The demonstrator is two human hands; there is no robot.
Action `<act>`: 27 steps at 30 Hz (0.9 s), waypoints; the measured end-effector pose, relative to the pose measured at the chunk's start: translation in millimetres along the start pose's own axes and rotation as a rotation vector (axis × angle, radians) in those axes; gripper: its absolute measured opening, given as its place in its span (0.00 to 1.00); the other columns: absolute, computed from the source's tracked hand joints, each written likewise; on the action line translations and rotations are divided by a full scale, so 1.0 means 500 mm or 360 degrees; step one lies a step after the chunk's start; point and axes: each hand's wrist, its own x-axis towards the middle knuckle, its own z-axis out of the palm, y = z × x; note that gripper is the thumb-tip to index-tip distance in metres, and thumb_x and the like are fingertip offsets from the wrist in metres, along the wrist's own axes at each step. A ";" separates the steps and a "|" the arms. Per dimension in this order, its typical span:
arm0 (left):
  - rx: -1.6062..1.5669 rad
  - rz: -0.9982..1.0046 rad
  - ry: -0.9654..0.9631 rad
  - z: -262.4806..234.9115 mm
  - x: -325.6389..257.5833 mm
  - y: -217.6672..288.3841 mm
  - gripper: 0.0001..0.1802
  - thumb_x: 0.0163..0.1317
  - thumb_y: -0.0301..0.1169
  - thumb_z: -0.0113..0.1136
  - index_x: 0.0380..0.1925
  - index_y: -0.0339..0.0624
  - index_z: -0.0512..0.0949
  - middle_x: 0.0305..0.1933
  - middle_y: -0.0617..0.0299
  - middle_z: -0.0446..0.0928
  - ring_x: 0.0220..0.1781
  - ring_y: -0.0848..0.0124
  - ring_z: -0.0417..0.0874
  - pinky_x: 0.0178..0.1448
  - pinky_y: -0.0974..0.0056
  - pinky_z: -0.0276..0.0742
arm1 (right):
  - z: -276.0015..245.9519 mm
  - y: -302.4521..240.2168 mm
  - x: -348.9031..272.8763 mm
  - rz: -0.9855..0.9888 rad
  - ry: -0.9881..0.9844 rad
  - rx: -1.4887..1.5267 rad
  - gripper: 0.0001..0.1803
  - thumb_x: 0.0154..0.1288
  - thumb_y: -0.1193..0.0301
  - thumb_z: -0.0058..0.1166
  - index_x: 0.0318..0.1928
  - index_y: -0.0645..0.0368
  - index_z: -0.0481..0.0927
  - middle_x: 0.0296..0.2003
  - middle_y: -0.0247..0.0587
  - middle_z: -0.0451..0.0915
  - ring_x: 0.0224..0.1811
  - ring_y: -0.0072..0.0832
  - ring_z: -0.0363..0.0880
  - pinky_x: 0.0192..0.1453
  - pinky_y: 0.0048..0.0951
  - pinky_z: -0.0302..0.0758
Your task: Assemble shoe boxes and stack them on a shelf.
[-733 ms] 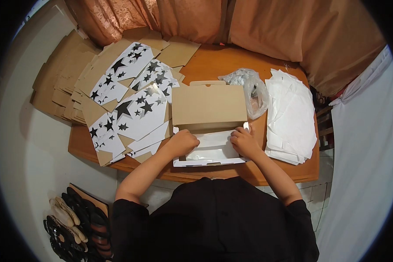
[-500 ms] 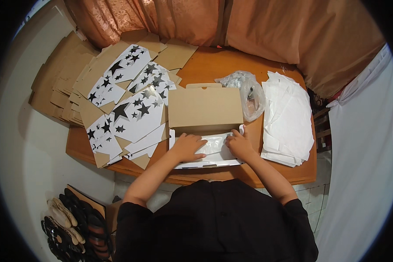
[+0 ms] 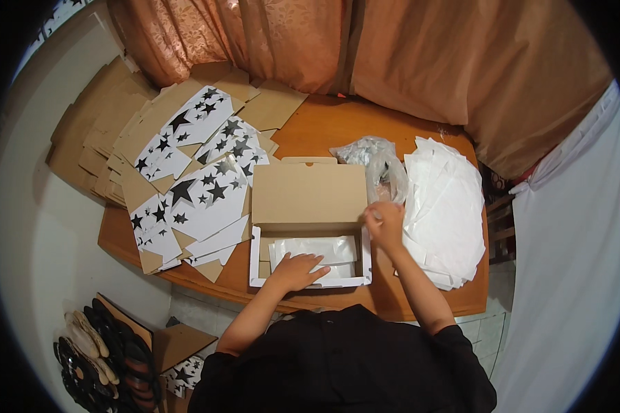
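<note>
An open cardboard box (image 3: 308, 196), brown inside with white outer walls, stands before me with its lid raised at the back. In it lies a shiny white packet (image 3: 334, 251), perhaps paper or plastic; its kind is not clear. My left hand (image 3: 296, 271) rests flat on the packet's left part, fingers stretched and apart. Beyond the box's right wall, by the lid's edge, my right hand (image 3: 386, 224) is raised with curled fingers. Whatever they hold, if anything, is hidden. Just behind that hand is a clear plastic bag (image 3: 390, 165) with things inside.
Flattened cardboard boxes (image 3: 207, 189), some white with black stars, cover the table's left side. A stack of white paper sheets (image 3: 444, 213) lies at the right. Sandals (image 3: 107, 354) sit on the lower left, below the wooden table (image 3: 303, 131). Brown curtains (image 3: 413, 62) hang behind.
My right hand has left the packet and moved up beside the box's lid, its fingers now curled. My left hand remains on the packet. The view has shifted slightly.
</note>
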 end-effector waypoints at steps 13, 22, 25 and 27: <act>-0.0087 -0.0026 0.0456 0.026 -0.003 0.000 0.31 0.64 0.53 0.44 0.57 0.43 0.70 0.58 0.50 0.72 0.62 0.56 0.69 0.66 0.51 0.57 | 0.107 0.229 0.133 0.0872 -0.0191 -0.0706 0.10 0.55 0.61 0.55 0.36 0.47 0.83 0.47 0.32 0.74 0.56 0.35 0.66 0.60 0.65 0.49; -0.0106 -0.0042 0.0498 0.026 -0.012 0.004 0.30 0.64 0.53 0.44 0.56 0.43 0.71 0.57 0.51 0.73 0.61 0.57 0.70 0.66 0.51 0.58 | 0.071 0.193 0.117 0.0871 -0.0098 -0.0662 0.07 0.56 0.62 0.55 0.34 0.47 0.83 0.45 0.31 0.74 0.57 0.34 0.64 0.60 0.68 0.48; -0.0152 0.0003 0.0471 0.038 -0.008 -0.009 0.33 0.64 0.57 0.41 0.55 0.42 0.72 0.57 0.50 0.72 0.60 0.56 0.71 0.67 0.46 0.56 | 0.032 0.172 0.095 0.0888 0.0107 -0.0749 0.08 0.55 0.63 0.54 0.34 0.48 0.82 0.46 0.30 0.74 0.58 0.35 0.63 0.60 0.68 0.47; -0.0138 -0.0059 0.0336 0.035 -0.004 -0.013 0.34 0.64 0.58 0.39 0.55 0.42 0.72 0.57 0.50 0.72 0.60 0.56 0.71 0.65 0.47 0.58 | 0.006 0.129 0.077 0.0895 0.0182 -0.0753 0.08 0.55 0.63 0.54 0.34 0.49 0.82 0.46 0.31 0.75 0.57 0.35 0.64 0.59 0.67 0.48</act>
